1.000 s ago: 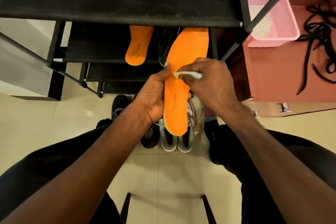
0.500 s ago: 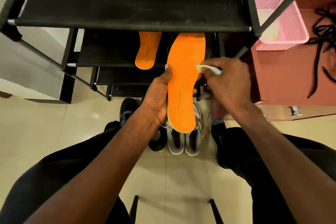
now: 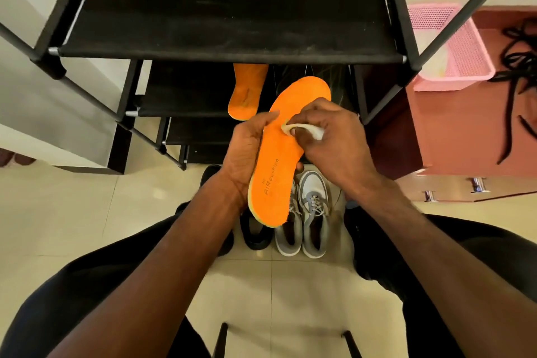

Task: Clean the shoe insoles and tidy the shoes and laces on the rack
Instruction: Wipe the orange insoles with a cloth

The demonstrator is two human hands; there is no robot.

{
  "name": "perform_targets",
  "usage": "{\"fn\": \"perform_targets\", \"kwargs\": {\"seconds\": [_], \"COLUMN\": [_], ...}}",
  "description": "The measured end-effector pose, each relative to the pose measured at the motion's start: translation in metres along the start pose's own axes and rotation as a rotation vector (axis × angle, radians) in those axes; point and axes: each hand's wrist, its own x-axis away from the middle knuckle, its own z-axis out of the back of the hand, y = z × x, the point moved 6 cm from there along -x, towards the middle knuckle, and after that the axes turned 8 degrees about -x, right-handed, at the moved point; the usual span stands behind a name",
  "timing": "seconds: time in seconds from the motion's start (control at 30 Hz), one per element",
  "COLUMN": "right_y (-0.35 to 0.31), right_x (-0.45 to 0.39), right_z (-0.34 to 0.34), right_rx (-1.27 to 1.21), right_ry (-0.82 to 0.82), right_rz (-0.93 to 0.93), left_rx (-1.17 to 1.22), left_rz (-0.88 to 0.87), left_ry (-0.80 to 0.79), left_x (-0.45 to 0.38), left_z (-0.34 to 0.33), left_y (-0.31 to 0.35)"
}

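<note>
My left hand point(image 3: 242, 154) grips an orange insole point(image 3: 279, 171) by its left edge and holds it up in front of the black shoe rack point(image 3: 226, 9). My right hand point(image 3: 334, 139) pinches a small white wipe point(image 3: 305, 130) and presses it on the insole's middle. A second orange insole point(image 3: 247, 90) lies on the rack's second shelf. A pair of grey and white sneakers point(image 3: 308, 212) stands on the floor below the held insole. Black laces point(image 3: 520, 73) lie on the brown cabinet at the right.
A pink mesh basket point(image 3: 462, 49) sits on the brown cabinet point(image 3: 436, 136) right of the rack. A black shoe point(image 3: 255, 229) stands left of the sneakers on the tiled floor. My knees frame the shoes on both sides. Two dark chair legs point(image 3: 220, 340) show at the bottom.
My right hand with the wipe has moved from the insole's right edge back onto its middle. The insole now tilts with its toe to the right.
</note>
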Motion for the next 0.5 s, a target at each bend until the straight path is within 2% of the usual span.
{"fn": "perform_targets", "kwargs": {"seconds": [0.1,0.17,0.27,0.33,0.43,0.5], "right_y": [0.002,0.002,0.013,0.026,0.053,0.063], "right_x": [0.002,0.004,0.000,-0.007,-0.014,-0.014], "right_z": [-0.009,-0.010,0.013,0.039,0.061,0.061], "right_rx": [-0.177,-0.096,0.132,0.184,-0.030,-0.216], "right_ry": [-0.114,-0.120,0.089,0.239,0.339,0.370], "right_rz": [-0.075,-0.054,-0.109,-0.207,-0.378,-0.480], "left_rx": [0.088,0.095,-0.006,-0.074,-0.118,-0.074], "left_rz": [-0.003,-0.022,0.001,0.047,0.128,0.157], "left_ry": [0.011,0.037,0.041,-0.003,-0.024,0.033], "left_x": [0.002,0.003,0.001,0.001,0.002,0.005], "left_z": [0.003,0.004,-0.003,-0.011,-0.011,0.001], "left_y": [0.000,-0.001,-0.007,-0.012,-0.019,-0.018]}}
